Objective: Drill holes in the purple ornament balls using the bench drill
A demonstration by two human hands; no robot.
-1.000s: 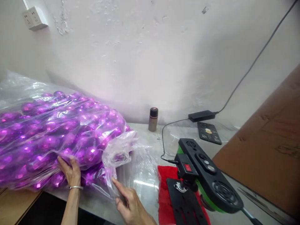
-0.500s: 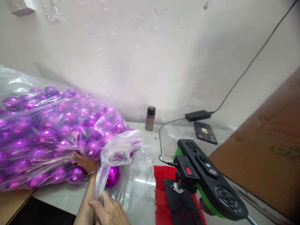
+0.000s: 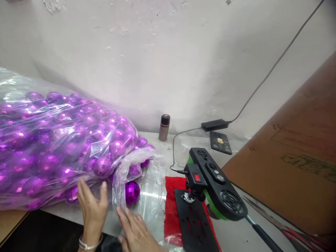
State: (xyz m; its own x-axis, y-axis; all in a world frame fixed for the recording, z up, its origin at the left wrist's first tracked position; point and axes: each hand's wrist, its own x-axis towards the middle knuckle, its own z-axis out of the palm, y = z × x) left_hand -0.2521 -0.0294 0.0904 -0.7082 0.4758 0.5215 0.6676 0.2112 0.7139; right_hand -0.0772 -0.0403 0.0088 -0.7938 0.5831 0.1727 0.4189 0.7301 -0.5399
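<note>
A large clear plastic bag full of shiny purple faceted balls lies on its side at the left. Its loose mouth bunches at the right end, where one purple ball rests on the table and others show at the opening. My left hand, with a bracelet at the wrist, is raised in front of the bag's lower edge, fingers and thumb apart and nothing in it. Just below the loose plastic, my right hand is open with its fingers stretched out. Whether its fingertips touch the film I cannot tell.
A black and green device on a slotted black plate stands over a red cloth. Behind are a small bottle, a black adapter with cable and a phone. A cardboard box fills the right.
My left hand has drawn back out of the bag's mouth. My right hand has let go of the gathered plastic, which now hangs looser. The view has shifted slightly.
</note>
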